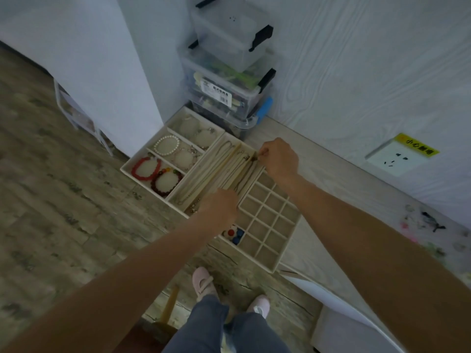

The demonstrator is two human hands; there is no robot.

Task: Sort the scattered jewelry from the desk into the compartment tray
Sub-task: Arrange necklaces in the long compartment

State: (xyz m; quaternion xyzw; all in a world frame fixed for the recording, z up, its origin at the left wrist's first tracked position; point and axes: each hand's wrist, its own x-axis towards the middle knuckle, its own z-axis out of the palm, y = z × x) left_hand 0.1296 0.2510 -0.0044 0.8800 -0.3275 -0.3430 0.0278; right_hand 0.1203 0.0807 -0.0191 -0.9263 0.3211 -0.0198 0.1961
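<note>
Desk [318, 174] by white wall; right hand [280, 159] pinches necklace [251, 161] end over long tray [204, 171] slots; left hand [220, 207] curled at near end, hold unclear; bracelets [146, 169] in side tray.

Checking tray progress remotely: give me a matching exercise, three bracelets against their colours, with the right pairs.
Things:
1. bracelet in the middle compartment
2. bracelet at the near-left tray corner
3. bracelet beside the long-slot section

Colours:
A. dark red with a few coloured beads
B. white pearl
C. bright red

Pairs: 1-B, 2-C, 3-A
</note>
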